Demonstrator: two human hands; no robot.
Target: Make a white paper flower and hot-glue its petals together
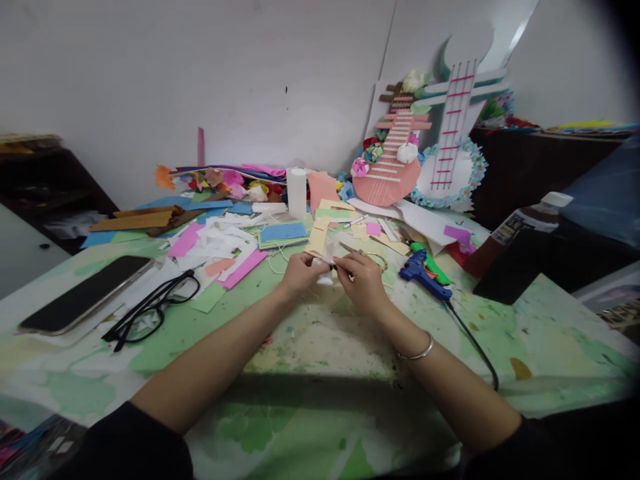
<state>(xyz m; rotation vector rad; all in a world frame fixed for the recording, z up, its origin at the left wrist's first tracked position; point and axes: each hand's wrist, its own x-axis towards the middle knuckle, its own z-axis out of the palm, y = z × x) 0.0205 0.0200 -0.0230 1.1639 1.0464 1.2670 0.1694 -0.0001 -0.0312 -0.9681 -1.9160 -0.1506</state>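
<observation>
My left hand point(300, 272) and my right hand point(363, 281) meet over the middle of the paint-stained table point(310, 347). Both are closed in a pinch on a small white paper piece point(326, 264) held between them. The right hand's fingers also seem to grip a thin dark tool, too small to name. A silver bangle point(416, 349) sits on my right wrist. Loose coloured paper scraps point(235, 247) lie just beyond the hands.
A blue glue gun point(424, 275) with a black cord lies right of my hands. Black glasses point(153, 308) and a phone point(85, 293) lie at the left. A white cylinder point(297, 192), paper guitar crafts point(395, 167) and a brown bottle point(525, 223) stand further back.
</observation>
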